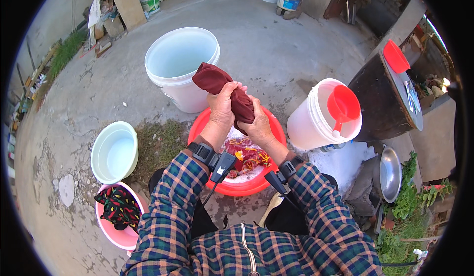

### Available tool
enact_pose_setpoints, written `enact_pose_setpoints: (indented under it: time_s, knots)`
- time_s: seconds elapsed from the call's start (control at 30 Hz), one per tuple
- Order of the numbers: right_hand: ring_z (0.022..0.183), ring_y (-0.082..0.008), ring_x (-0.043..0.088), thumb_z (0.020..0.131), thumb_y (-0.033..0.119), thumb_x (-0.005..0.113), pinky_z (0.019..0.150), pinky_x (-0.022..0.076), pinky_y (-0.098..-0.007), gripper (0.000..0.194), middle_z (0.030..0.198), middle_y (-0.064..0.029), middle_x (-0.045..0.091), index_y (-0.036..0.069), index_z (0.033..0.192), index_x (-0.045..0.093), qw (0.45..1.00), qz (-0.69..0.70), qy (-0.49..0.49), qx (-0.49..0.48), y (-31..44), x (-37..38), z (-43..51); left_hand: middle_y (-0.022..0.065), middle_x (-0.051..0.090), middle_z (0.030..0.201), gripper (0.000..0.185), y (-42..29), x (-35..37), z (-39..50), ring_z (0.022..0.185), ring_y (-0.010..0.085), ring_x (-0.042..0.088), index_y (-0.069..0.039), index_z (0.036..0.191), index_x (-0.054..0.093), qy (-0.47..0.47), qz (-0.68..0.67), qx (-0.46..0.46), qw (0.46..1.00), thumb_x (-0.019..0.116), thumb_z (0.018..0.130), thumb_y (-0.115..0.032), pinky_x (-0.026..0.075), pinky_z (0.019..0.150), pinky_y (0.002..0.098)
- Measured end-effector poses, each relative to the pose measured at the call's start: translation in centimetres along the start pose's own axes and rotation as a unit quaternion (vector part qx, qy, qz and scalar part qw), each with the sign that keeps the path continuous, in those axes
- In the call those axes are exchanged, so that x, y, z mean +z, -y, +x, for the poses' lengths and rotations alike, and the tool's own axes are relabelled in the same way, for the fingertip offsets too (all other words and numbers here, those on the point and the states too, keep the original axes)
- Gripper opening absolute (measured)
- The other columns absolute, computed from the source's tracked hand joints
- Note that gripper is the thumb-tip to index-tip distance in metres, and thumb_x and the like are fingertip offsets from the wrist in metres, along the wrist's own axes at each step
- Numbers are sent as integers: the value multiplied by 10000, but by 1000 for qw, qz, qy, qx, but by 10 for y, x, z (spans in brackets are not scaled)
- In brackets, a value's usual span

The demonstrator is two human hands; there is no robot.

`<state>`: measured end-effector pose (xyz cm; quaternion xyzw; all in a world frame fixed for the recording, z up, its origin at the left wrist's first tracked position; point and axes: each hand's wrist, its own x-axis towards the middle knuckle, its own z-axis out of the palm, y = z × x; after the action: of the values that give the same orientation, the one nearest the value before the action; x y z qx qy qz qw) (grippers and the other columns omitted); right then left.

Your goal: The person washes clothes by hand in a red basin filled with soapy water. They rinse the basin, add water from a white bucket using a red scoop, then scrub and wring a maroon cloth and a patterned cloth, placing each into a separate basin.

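Both my hands grip a bunched dark maroon cloth (pixel 213 79) above a red plastic basin (pixel 237 192). My left hand (pixel 223 103) holds it near its middle, and my right hand (pixel 257 122) closes round its lower end. The cloth's upper end sticks out past my left hand, towards a large white bucket (pixel 181 87). Inside the red basin lies a patterned red and yellow cloth (pixel 246 153) among white suds. Black straps with small devices sit on both wrists.
At left stand a pale green basin (pixel 114 152) and a pink basin (pixel 114 235) holding a dark patterned cloth (pixel 120 207). At right are a white bucket (pixel 303 124) with a red dipper (pixel 343 103), a large dark vat (pixel 377 101) and a metal bowl (pixel 390 174).
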<state>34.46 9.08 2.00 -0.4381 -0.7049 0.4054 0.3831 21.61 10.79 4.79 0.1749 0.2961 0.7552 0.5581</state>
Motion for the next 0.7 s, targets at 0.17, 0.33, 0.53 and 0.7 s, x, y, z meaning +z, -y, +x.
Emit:
enact_pose_setpoints:
  time_s: [0.17,0.33,0.53,0.7]
  knots:
    - [998,-198,658,732,141,750,916,504,-349,594,1055,-104,680,36,1277,537,990,109,85,24,5,-9,-1,74,646,822,119,-14,-5,-2,788,241,681,-32,924,593,131,17,-43,990,670,868,-104,584,776,412]
    - [938,-161,642,737,158,755,902,501,-333,468,1008,-68,676,17,1156,600,973,142,159,87,9,-16,-8,34,596,768,129,-20,-4,-6,735,198,630,-61,884,575,196,28,-151,969,633,903,-176,564,766,399]
    - [980,-158,607,717,117,753,912,489,-329,449,1020,-56,633,8,1121,589,943,206,219,145,20,-26,-23,1,516,737,224,-21,-8,-14,696,159,562,-66,833,539,280,65,-266,920,578,932,-263,501,719,355]
    - [970,-179,603,685,112,757,911,490,-332,490,1006,-68,619,17,1125,563,921,235,266,163,26,-29,-31,-11,485,746,264,-18,-13,-9,699,145,541,-57,846,521,374,57,-312,872,561,920,-307,468,716,334]
